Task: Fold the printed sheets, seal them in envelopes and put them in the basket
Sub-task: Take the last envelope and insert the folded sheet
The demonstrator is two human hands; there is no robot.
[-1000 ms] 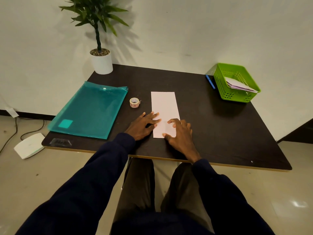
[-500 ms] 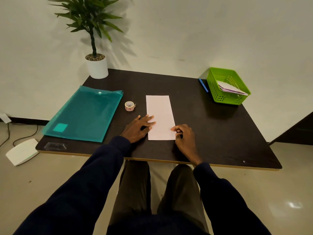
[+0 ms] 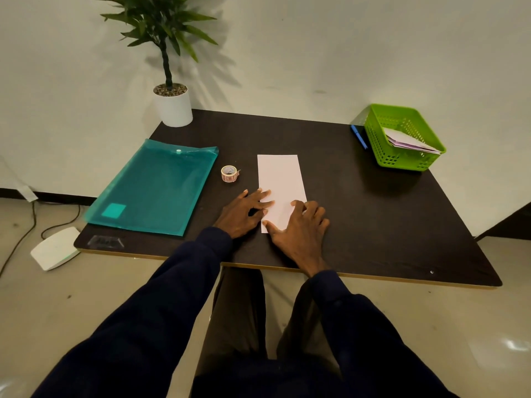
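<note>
Left grip (image 3: 244,211): open, fingers spread flat, tips pressing the sheet's left edge onto the desk (image 3: 373,225).
Sheet (image 3: 280,176): lies lengthwise mid-desk, apparently folded once, its near end under both hands.
Right grip (image 3: 298,228): open, flat on the near right corner.
Next: pin with the left, sweep the right firmly along the crease, edges matched.
Basket (image 3: 408,160): far right, papers inside.

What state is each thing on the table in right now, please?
Sheet: lying flat, pressed at its near end.
Left hand: open, fingers on sheet.
Right hand: open, palm down on sheet.
Basket: upright, papers inside.
Folder: closed, lying flat.
Tape roll: untouched beside sheet.
</note>
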